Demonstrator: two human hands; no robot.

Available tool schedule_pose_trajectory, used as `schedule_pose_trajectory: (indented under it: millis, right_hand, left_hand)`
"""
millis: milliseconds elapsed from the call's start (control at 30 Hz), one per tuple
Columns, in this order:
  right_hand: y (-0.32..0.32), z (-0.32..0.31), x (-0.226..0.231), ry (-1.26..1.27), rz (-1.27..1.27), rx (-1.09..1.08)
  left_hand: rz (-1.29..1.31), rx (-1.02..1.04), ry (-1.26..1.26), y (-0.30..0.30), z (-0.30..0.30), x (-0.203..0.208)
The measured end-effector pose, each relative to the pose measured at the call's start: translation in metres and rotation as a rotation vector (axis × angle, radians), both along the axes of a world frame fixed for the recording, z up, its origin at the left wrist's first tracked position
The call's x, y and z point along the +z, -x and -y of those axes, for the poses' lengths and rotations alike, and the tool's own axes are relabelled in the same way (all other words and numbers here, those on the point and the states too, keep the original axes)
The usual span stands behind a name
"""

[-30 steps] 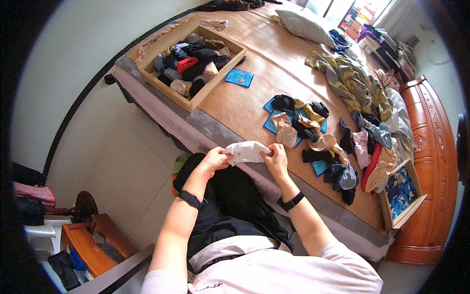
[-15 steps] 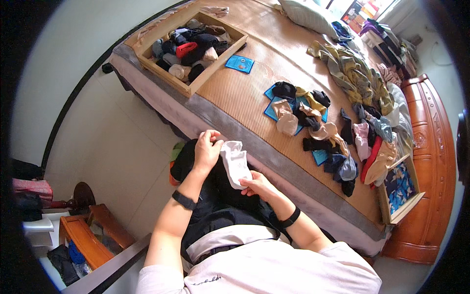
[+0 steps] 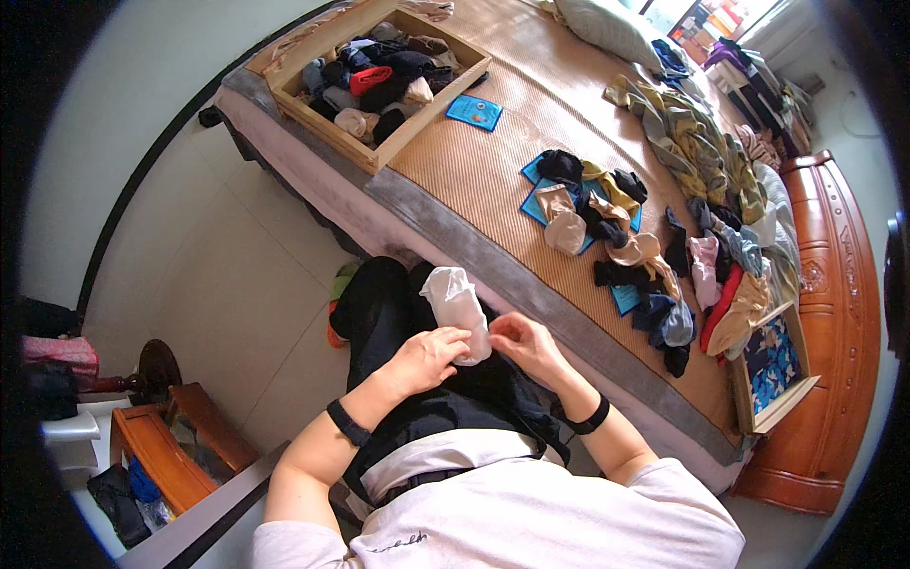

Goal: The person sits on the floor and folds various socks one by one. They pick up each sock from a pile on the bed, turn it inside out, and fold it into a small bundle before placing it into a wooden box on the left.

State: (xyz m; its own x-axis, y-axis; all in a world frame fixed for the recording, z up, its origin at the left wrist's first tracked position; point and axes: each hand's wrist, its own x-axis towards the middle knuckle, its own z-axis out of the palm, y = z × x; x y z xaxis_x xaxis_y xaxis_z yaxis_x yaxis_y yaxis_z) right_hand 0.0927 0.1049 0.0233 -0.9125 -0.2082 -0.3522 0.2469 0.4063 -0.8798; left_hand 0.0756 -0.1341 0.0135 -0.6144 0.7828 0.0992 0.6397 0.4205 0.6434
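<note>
A white sock point(image 3: 457, 308) lies lengthwise over my dark-trousered lap, its cuff pointing away from me. My left hand point(image 3: 431, 358) is closed on the lower end, with the fingers reaching across its left side. Right beside the opposite edge is my right hand point(image 3: 529, 346), its fingers curled together. Whether those fingertips pinch any of the fabric is hidden. Both wrists wear black bands.
On the bed, a wooden drawer point(image 3: 384, 156) holds a heap of socks. Several loose socks point(image 3: 566, 232) lie on blue flat packets to the right, near a blue packet point(image 3: 474, 112). A small drawer point(image 3: 801, 391) leans by the carved headboard point(image 3: 825, 284). A wooden stool point(image 3: 156, 450) stands lower left.
My left hand has come down from the cuff to the sock's lower end. My right hand has left that end and shifted to the right edge. The sock has turned more upright.
</note>
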Motion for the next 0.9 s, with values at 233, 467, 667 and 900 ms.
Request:
schedule_pose_trajectory:
  millis: [233, 467, 667, 900]
  right_hand:
    - [0.049, 0.046, -0.003, -0.31, -0.776, 0.239]
    - [0.07, 0.055, -0.037, -0.42, -0.707, 0.628]
    - [0.046, 0.016, -0.002, -0.303, -0.821, 0.466]
    - [-0.001, 0.004, -0.003, -0.182, -0.609, 0.611]
  left_hand:
    - [-0.059, -0.042, 0.126, -0.014, -0.004, -0.004]
    - [-0.026, -0.014, 0.136, -0.024, 0.002, -0.005]
    - [0.154, 0.054, -0.034, -0.019, 0.007, 0.004]
    - [0.116, 0.115, -0.064, -0.009, 0.003, 0.001]
